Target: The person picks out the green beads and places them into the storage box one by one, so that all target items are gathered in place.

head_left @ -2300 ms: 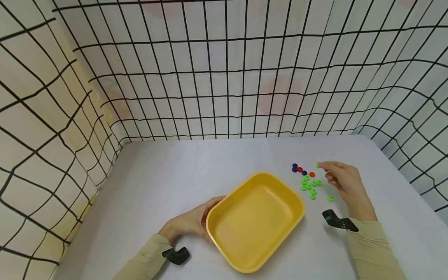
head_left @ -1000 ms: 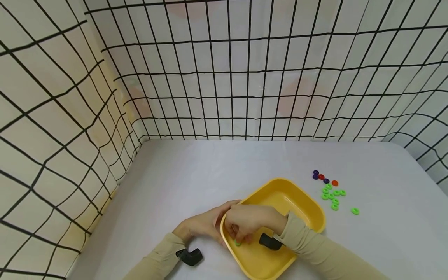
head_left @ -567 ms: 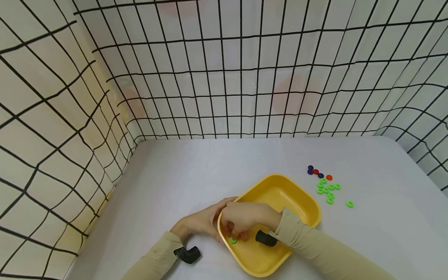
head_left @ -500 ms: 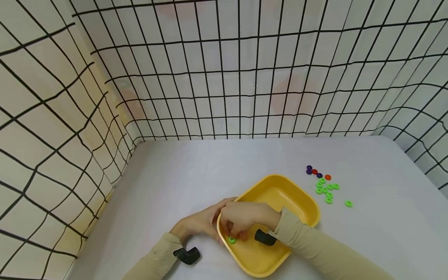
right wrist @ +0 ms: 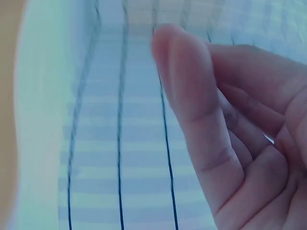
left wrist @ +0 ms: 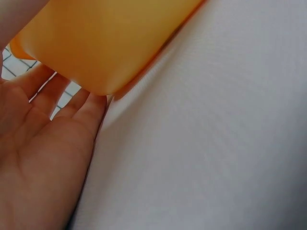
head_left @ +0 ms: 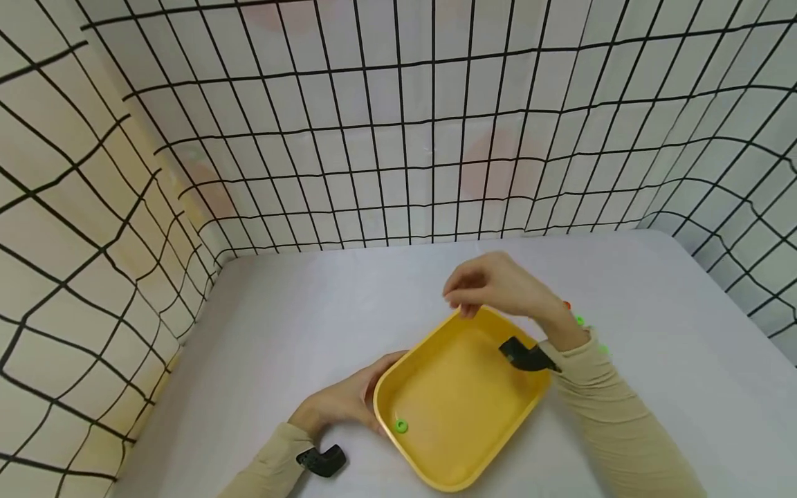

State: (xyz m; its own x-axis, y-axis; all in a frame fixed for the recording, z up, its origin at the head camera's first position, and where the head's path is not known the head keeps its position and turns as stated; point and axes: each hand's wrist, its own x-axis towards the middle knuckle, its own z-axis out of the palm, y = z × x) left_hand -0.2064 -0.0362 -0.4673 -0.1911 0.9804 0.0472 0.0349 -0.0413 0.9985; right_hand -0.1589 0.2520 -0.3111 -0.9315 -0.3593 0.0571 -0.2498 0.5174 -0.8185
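A yellow tray lies on the white table with one green ring inside, near its left corner. My left hand rests with straight fingers against the tray's left wall; in the left wrist view the fingers touch the tray's outer wall. My right hand hovers above the tray's far corner, fingers loosely curled and holding nothing; the right wrist view shows its thumb and an empty palm. A few green rings show past the right wrist; the rest of that pile is hidden.
Black wire-grid panels over white sheeting wall in the table on the left, back and right. An orange bead peeks out beside the right wrist. Black wrist cameras sit on both sleeves.
The right hand let go of the green ring in the tray and rose back toward the tray's far corner, empty. The left hand kept its place on the tray.
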